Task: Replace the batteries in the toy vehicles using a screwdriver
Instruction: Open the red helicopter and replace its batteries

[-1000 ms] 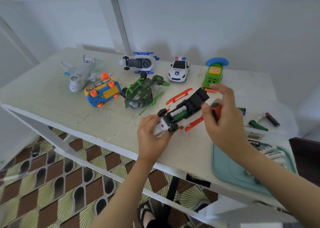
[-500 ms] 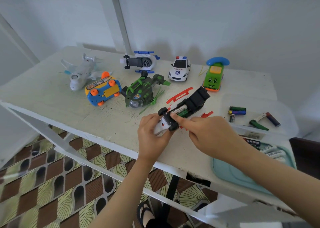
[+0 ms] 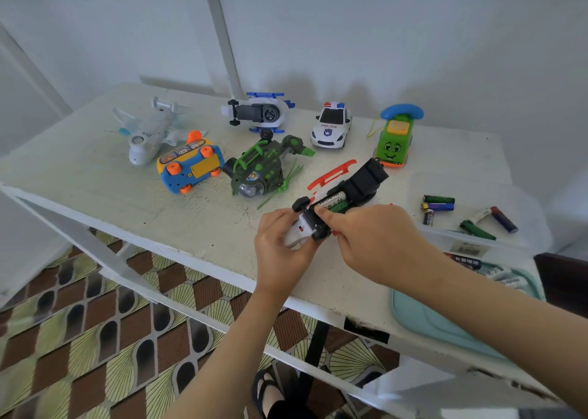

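White and pale blue, a toy airplane (image 3: 149, 135) is sitting at the left of the painted table (image 3: 95, 189), and just beside it a blue and yellow toy bus (image 3: 189, 165) is lying wheels-up. Further right, a white and blue toy helicopter (image 3: 259, 113) is resting on its side behind a green camouflage helicopter (image 3: 259, 172), with a toy police car (image 3: 332, 125) and a green telephone car (image 3: 394, 142) standing beyond. Near the front edge we are gripping the white nose of the upturned red-and-white toy vehicle (image 3: 356, 183) with our left hand (image 3: 280, 243), fingers wrapped around it. Its compartment is lying open, showing the batteries (image 3: 332, 200) inside. With our right hand (image 3: 378, 243) we are pressing one fingertip against the near end of those batteries; the other fingers are curling under the palm, and we cannot tell whether they are holding anything. To the right, loose batteries (image 3: 438, 200) are lying in a clear plastic container (image 3: 525, 215), and a teal tray (image 3: 445, 329) is sitting in front of it.
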Demonstrator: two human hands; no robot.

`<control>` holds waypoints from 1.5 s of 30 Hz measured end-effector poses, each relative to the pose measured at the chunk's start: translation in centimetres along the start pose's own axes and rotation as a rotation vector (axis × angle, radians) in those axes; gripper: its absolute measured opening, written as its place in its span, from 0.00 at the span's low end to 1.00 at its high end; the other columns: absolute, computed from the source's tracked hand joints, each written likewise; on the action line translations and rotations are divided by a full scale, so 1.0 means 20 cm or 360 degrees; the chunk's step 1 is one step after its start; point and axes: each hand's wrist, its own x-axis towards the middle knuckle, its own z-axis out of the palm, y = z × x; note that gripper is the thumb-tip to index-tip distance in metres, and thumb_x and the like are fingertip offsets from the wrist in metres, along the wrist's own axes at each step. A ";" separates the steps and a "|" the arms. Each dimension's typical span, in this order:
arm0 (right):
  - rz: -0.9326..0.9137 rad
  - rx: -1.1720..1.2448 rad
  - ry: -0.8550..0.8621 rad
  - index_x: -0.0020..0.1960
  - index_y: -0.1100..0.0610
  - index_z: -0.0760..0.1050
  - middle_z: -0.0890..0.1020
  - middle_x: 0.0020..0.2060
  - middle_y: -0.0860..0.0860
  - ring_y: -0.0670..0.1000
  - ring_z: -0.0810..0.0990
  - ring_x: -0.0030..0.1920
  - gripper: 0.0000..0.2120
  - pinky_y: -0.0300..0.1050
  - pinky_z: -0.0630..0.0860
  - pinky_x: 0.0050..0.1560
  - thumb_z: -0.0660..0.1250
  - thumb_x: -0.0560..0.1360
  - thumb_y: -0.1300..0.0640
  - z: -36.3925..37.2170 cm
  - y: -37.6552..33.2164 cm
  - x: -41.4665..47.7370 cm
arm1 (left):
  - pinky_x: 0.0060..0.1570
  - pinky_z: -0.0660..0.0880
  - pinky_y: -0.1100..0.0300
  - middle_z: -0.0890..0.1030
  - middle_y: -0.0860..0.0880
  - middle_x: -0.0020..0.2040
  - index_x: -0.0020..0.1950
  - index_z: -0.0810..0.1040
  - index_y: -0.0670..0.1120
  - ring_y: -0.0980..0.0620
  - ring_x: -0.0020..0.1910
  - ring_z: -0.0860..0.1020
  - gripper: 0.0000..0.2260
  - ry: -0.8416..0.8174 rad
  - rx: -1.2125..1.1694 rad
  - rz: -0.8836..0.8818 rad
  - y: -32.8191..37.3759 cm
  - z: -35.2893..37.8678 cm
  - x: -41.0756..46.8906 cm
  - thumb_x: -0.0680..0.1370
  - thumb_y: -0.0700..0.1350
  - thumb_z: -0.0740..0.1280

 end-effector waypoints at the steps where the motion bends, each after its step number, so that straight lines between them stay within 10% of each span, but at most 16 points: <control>1: 0.0010 -0.0007 -0.0020 0.77 0.45 0.52 0.79 0.47 0.49 0.53 0.78 0.45 0.26 0.44 0.62 0.32 0.51 0.81 0.57 0.00 0.00 0.00 | 0.47 0.67 0.72 0.79 0.50 0.44 0.45 0.82 0.39 0.48 0.44 0.76 0.16 -0.0003 0.0006 0.0006 0.00 0.00 0.00 0.67 0.51 0.75; 8: 0.0189 0.0809 0.0413 0.59 0.48 0.79 0.81 0.38 0.44 0.47 0.77 0.39 0.13 0.41 0.69 0.36 0.61 0.78 0.56 0.03 0.04 0.02 | 0.47 0.66 0.75 0.77 0.53 0.44 0.43 0.81 0.37 0.53 0.44 0.74 0.17 0.0043 0.0019 0.0085 0.00 0.00 0.00 0.66 0.51 0.74; 14: 0.0326 0.0935 0.0290 0.61 0.55 0.78 0.83 0.50 0.51 0.49 0.79 0.47 0.14 0.47 0.77 0.49 0.65 0.77 0.54 0.04 0.03 0.09 | 0.46 0.67 0.74 0.78 0.51 0.43 0.42 0.80 0.38 0.52 0.43 0.74 0.16 -0.0001 0.0041 0.0075 0.00 0.00 -0.01 0.67 0.51 0.74; 23: 0.0422 0.1130 0.0191 0.48 0.56 0.81 0.81 0.38 0.51 0.48 0.79 0.35 0.05 0.52 0.80 0.39 0.67 0.74 0.59 0.02 0.04 0.10 | 0.47 0.67 0.73 0.80 0.48 0.43 0.43 0.81 0.37 0.53 0.44 0.75 0.16 -0.0026 0.0033 0.0058 -0.01 0.00 -0.01 0.67 0.50 0.74; 38: 0.0235 0.0566 0.0046 0.33 0.54 0.60 0.67 0.29 0.48 0.46 0.65 0.29 0.12 0.42 0.59 0.28 0.59 0.73 0.57 -0.05 -0.03 0.12 | 0.48 0.70 0.70 0.77 0.51 0.46 0.44 0.81 0.36 0.55 0.45 0.75 0.16 -0.0017 -0.0065 0.0134 0.01 0.00 0.00 0.67 0.49 0.72; 45: 0.0161 0.0583 0.0229 0.44 0.60 0.80 0.77 0.32 0.52 0.51 0.73 0.33 0.13 0.45 0.71 0.31 0.59 0.73 0.55 -0.02 0.04 0.06 | 0.47 0.71 0.69 0.77 0.52 0.46 0.43 0.80 0.37 0.53 0.45 0.75 0.16 0.0021 -0.0034 0.0155 0.00 0.01 0.00 0.67 0.50 0.73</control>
